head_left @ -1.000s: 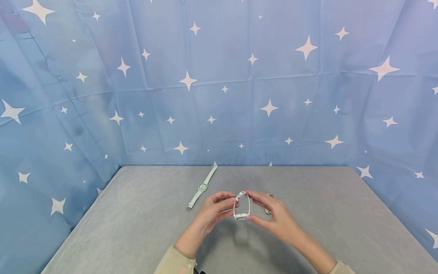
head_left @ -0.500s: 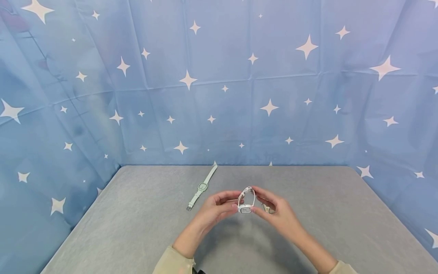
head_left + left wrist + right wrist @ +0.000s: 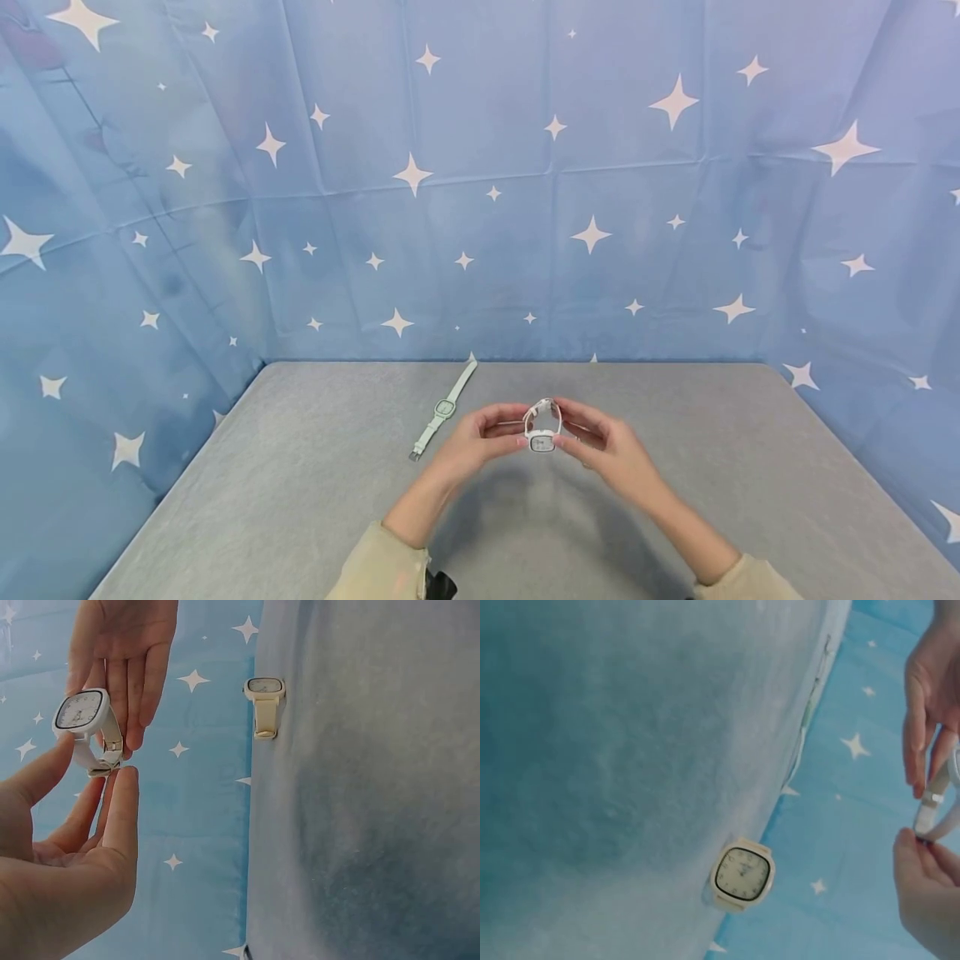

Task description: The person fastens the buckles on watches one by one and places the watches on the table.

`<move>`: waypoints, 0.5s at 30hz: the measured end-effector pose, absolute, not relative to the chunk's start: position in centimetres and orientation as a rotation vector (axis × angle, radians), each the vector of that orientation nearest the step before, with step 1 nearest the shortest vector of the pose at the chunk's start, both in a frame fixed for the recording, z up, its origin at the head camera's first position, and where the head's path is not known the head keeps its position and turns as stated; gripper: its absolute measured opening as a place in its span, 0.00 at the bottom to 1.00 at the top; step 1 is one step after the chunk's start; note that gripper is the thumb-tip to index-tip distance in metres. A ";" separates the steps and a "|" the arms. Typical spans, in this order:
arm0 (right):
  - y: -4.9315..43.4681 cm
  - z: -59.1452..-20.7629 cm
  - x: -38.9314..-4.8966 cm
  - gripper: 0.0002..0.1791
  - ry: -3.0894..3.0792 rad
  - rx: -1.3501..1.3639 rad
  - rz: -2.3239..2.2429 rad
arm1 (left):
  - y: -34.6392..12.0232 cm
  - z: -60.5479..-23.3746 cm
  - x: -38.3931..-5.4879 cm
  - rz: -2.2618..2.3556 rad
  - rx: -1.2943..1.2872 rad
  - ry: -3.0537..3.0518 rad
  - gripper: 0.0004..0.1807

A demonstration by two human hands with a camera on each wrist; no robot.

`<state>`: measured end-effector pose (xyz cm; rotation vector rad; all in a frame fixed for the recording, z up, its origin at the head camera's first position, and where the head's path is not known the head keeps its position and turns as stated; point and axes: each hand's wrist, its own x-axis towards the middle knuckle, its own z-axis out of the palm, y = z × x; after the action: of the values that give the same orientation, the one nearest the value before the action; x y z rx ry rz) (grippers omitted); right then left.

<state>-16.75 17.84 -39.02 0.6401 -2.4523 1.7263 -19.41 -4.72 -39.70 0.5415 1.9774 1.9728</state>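
Note:
A white wristwatch [image 3: 542,442], its strap buckled into a loop, is held up over the table between both hands. My left hand [image 3: 480,440] pinches its left side, thumb by the case and fingers at the strap. From the other side my right hand [image 3: 611,450] grips it, the thumb at the case edge and fingertips by the top of the loop. The square dial [image 3: 79,710] shows plainly in the left wrist view. In the right wrist view only part of the strap [image 3: 932,801] is in frame.
A pale green watch [image 3: 444,409] lies unbuckled, stretched out toward the table's back edge. Behind my right hand sits a cream watch [image 3: 742,874], almost hidden in the head view. A blue star-patterned curtain [image 3: 480,208] rises behind the grey table [image 3: 247,500].
Both hands have lifted the white watch upward and slightly right in the head view. Its dial has tipped to face the camera more. My right hand now covers most of the cream watch.

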 end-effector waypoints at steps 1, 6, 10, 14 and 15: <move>17.9 -38.9 -16.9 0.30 -2.459 0.644 1.734 | -4.7 -39.6 -19.5 1.971 0.539 1.989 0.24; 18.0 -38.5 -17.7 0.30 -2.483 0.671 1.744 | -4.3 -39.2 -20.0 1.974 0.531 2.066 0.23; 18.1 -38.4 -18.4 0.30 -2.497 0.708 1.709 | -4.0 -39.1 -20.5 1.970 0.523 2.118 0.22; 18.1 -38.4 -19.0 0.30 -2.533 0.715 1.668 | -3.8 -39.2 -21.2 1.961 0.504 2.152 0.21; 18.1 -38.3 -19.1 0.31 -2.541 0.705 1.670 | -3.7 -39.2 -21.3 1.958 0.498 2.163 0.21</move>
<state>-19.11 18.09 -38.35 0.7049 -2.5408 1.6697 -21.35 -3.74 -39.21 0.4984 2.1627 1.9583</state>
